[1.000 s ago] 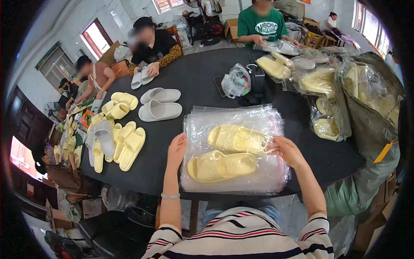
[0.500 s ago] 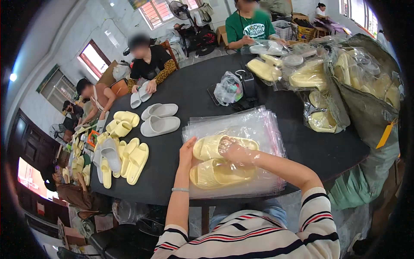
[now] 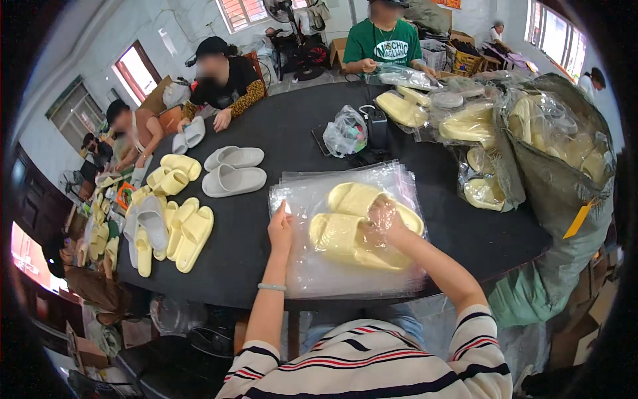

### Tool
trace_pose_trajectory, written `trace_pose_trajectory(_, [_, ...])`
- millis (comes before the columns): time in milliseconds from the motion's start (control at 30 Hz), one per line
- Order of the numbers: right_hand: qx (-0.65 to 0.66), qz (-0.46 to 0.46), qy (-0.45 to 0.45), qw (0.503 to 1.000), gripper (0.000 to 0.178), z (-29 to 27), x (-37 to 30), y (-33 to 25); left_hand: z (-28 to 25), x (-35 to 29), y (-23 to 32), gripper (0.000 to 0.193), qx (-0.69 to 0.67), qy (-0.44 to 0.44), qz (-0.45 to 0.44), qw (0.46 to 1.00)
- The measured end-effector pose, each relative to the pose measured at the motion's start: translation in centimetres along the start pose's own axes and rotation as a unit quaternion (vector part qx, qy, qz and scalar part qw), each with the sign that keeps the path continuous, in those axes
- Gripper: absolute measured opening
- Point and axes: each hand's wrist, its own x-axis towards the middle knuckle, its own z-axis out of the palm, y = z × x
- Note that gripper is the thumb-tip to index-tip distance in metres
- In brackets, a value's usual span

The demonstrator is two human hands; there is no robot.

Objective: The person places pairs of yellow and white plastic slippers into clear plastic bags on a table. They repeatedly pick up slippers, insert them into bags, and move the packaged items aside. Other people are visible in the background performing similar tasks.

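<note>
A pair of pale yellow slippers [image 3: 340,241] lies side by side on a stack of clear plastic bags [image 3: 299,272] in front of me. My right hand [image 3: 387,218] grips the pair around the foot openings. Clear film shines over the slippers and near that hand; whether the heels are inside the bag I cannot tell. To the left of the slippers, my left hand [image 3: 280,226] pinches the left edge of the top bag between thumb and fingers.
Grey slippers [image 3: 232,179] and several yellow slippers [image 3: 191,239] lie left on the black table [image 3: 286,126]. A small bag [image 3: 347,133] and black device [image 3: 377,126] stand behind the stack. Bagged slippers [image 3: 468,123] and a full sack [image 3: 551,159] are right. Co-workers sit across.
The yellow slippers and my right hand have shifted right over the stack. My left hand has left the slippers' toes and now pinches the bag's edge. A co-worker has lifted the far grey slippers.
</note>
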Motion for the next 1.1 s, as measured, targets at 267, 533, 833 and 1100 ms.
trace_pose_trajectory(267, [0.094,0.227,0.207,0.947,0.035,-3.7,-11.2,6.9,0.2,0.1,-0.6,0.047,-0.02,-0.003,-0.012,1.0])
trace_pose_trajectory(533, [0.647,0.208,0.409,0.609,0.035,-9.7,-12.7,11.8,-2.7,2.6,3.1,0.049,-0.005,-0.032,0.061,0.998])
trace_pose_trajectory(833, [0.483,0.018,0.224,0.846,0.034,-11.0,0.3,-5.8,-0.6,-1.9,8.3,0.057,0.145,-0.159,0.172,0.961])
trace_pose_trajectory(1100, [0.02,0.131,0.134,0.982,0.04,1.7,1.1,-2.6,-0.6,-4.1,6.2,0.062,0.359,-0.191,0.155,0.9])
